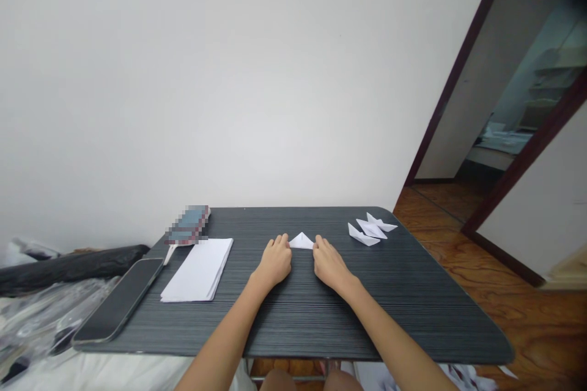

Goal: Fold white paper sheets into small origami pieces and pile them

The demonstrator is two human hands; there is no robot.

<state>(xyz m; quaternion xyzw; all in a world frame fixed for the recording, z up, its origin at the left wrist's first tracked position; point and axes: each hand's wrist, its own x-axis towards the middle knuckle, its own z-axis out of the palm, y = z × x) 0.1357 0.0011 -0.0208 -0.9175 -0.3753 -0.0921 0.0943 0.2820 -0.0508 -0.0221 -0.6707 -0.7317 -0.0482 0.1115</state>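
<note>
A small white folded paper triangle (301, 241) lies on the dark striped table (321, 311), just past the middle. My left hand (275, 261) pinches its left corner with curled fingers. My right hand (328, 263) grips the right corner the same way. Both hands rest on the tabletop with the paper between them.
A stack of white paper sheets (198, 270) lies left of my hands, with a black phone (120, 299) at the table's left edge and a blurred box (189, 225) behind it. Several folded paper boats (370, 230) sit at the back right. An open doorway (504, 134) is to the right.
</note>
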